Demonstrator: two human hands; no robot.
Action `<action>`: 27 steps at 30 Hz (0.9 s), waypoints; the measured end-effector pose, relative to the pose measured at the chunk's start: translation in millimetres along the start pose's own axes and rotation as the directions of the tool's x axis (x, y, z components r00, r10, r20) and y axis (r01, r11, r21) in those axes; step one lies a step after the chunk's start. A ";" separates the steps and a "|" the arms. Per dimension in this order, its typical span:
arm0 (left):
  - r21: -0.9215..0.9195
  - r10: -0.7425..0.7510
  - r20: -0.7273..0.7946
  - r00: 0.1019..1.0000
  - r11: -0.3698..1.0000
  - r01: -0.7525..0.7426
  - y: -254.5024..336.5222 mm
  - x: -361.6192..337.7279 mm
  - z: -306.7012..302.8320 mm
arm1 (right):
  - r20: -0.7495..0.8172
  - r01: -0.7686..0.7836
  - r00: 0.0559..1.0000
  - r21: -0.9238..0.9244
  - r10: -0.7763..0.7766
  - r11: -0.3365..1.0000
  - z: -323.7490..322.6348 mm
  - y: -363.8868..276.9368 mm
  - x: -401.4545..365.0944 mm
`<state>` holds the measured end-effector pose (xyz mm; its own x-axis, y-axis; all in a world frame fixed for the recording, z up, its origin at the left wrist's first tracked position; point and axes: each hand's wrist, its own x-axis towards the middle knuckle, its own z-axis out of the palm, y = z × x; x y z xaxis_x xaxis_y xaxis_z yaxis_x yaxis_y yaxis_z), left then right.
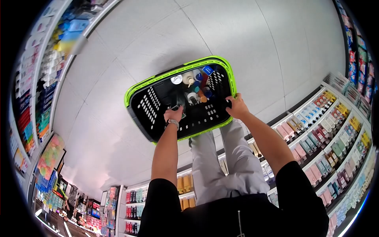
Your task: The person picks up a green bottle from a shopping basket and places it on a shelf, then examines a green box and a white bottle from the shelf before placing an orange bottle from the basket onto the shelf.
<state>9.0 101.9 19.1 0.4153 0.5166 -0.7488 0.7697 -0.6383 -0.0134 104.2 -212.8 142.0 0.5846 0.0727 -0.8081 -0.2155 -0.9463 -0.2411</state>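
A black basket with a bright green rim [233,81] stands below me in the middle of the view. My left hand [173,114] reaches inside it, fingers closed round a dark, partly see-through item [181,103] whose shape is unclear. At the basket's right side, my right hand [237,106] has its fingers and thumb curled on the rim. Several bottles lie at the basket's far right part, among them a white round-topped one [176,79], a cream pump bottle [188,78], an orange-brown one [201,96] and a blue item [208,70].
Shelves of bottles and tubes [316,142] curve along the lower right. More stocked shelves [51,75] run down the left side, and others [357,55] stand at the far right. Grey floor tiles [244,35] surround the basket. A person is partly visible at the lower left.
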 end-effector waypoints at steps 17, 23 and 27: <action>-0.535 0.524 0.232 0.819 0.772 -0.342 -34.8 -360.4 -326.0 | 0.437 -0.063 0.871 0.555 -0.226 0.829 -97.1 -70.7 -194.3; -0.728 0.611 0.080 0.787 0.576 -0.373 -22.2 -473.1 -340.6 | 0.496 -0.229 0.704 0.836 -0.508 0.499 -125.4 -90.6 -218.0; -0.739 0.550 0.058 0.833 0.585 -0.334 -7.2 -519.4 -333.6 | 0.168 0.066 0.830 0.917 -0.531 0.392 -144.3 -96.8 -254.9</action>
<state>-50.5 28.6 629.1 0.7410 0.0465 -0.6699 0.6697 -0.1242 0.7322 89.0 -185.2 448.9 0.4689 0.6160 -0.6330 -0.7635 -0.0775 -0.6411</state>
